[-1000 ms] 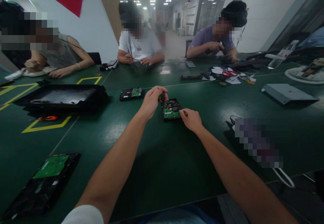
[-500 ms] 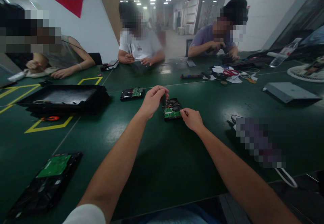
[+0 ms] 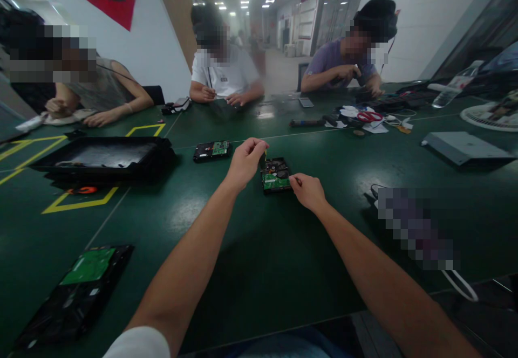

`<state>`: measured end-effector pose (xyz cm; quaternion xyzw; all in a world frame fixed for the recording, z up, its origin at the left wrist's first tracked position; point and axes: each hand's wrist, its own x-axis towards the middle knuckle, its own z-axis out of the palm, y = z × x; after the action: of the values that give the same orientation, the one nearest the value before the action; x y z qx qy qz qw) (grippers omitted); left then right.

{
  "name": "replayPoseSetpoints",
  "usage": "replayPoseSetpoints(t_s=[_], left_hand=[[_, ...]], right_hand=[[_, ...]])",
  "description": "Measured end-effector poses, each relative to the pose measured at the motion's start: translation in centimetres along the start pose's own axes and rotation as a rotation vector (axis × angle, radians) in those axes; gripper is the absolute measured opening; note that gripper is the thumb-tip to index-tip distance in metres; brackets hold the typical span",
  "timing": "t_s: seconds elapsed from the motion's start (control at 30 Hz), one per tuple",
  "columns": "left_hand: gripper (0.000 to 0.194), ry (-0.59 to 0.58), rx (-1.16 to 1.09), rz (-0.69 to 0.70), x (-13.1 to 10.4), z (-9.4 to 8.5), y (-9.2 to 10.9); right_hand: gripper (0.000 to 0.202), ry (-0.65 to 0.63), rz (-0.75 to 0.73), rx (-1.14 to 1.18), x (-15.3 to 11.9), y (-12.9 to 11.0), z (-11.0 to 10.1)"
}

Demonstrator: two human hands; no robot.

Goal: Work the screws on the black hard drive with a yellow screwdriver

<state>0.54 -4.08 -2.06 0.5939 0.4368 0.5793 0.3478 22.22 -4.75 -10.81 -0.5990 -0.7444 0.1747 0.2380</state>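
Observation:
A hard drive (image 3: 275, 181) with a green circuit board lies on the dark green table between my hands, board side up. My left hand (image 3: 246, 163) is closed above its far left corner, fingers pinched round a short dark upright tool (image 3: 264, 156) that looks like a screwdriver; the fingers hide most of it. At the drive's right edge my right hand (image 3: 309, 191) is closed, thumb and fingertips gripping that side. A second hard drive (image 3: 211, 151) rests beyond my left forearm. Another, larger in view, is the hard drive (image 3: 76, 296) at the near left.
Left stands a black tray (image 3: 105, 156), with an orange-red object (image 3: 83, 190) beside yellow tape. On the right are a grey metal box (image 3: 469, 146) and a blurred-out item with a white strap (image 3: 461, 285). Red scissors (image 3: 369, 116) lie among clutter. Several people sit opposite.
Both hands keep their places at the hard drive; the left fingers have shifted very slightly. The whole view has moved a few pixels. A co-worker at the left has tilted their head a little.

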Motion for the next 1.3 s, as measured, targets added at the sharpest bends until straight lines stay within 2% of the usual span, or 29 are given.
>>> replayPoseSetpoints(t_s=[0.17, 0.33, 0.47, 0.67, 0.93, 1.13, 1.23, 1.3], left_hand=[[0.019, -0.098, -0.272, -0.126, 0.0, 0.1, -0.1], [0.029, -0.092, -0.399, -0.174, 0.0, 0.5, -0.5], [0.033, -0.109, -0.331, -0.162, -0.2, 0.5, -0.4], [0.029, -0.109, -0.073, -0.035, -0.3, -0.1, 0.4], [0.026, -0.164, -0.276, -0.163, -0.2, -0.3, 0.2], [0.035, -0.077, -0.325, -0.181, 0.1, 0.5, -0.7], [0.040, -0.081, -0.305, -0.186, 0.1, 0.6, -0.7], [0.036, -0.094, -0.308, -0.171, 0.1, 0.5, -0.5]], right_hand=[[0.037, 0.028, -0.003, -0.021, 0.0, 0.1, 0.0], [0.036, 0.035, -0.027, -0.019, 0.0, 0.3, 0.2], [0.036, 0.022, -0.022, -0.006, 0.1, 0.4, 0.3], [0.035, 0.041, -0.018, -0.034, 0.2, 0.4, 0.4], [0.036, 0.039, -0.026, -0.029, 0.0, 0.3, 0.3], [0.037, 0.045, -0.043, -0.055, 0.2, 0.5, 0.3], [0.037, 0.036, -0.020, -0.060, 0.2, 0.4, 0.3], [0.036, 0.030, -0.012, -0.055, 0.2, 0.4, 0.3]])
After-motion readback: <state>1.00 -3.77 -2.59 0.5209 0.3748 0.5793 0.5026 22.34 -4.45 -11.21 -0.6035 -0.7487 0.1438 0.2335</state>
